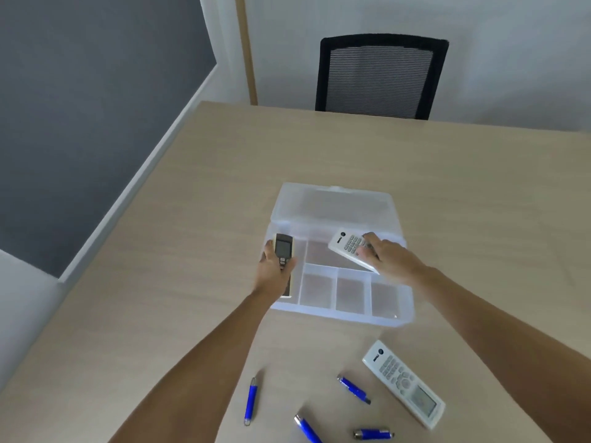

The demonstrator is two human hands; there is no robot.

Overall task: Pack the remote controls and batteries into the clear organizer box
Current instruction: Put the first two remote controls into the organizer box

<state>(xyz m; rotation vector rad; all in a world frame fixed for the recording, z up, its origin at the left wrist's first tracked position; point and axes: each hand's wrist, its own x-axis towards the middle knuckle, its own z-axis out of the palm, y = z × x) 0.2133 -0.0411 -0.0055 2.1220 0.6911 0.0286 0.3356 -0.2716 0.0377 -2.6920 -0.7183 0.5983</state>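
The clear organizer box (388, 318) lies open mid-table, its lid (332, 206) folded back behind it. My left hand (273, 271) grips a dark remote with a screen (283, 247) over the box's long left compartment. My right hand (388, 257) holds a white remote (347, 247), tilted over the large rear compartment. A second white remote (404, 383) rests on the table near the front right. Several blue batteries lie near the front edge: one at the left (251, 398), one in the middle (353, 389), others (307, 428) lower down.
The three small front compartments (350, 294) of the box hold nothing. A black mesh chair (380, 75) stands behind the far edge of the wooden table (463, 193). The table's left edge runs diagonally beside a grey floor.
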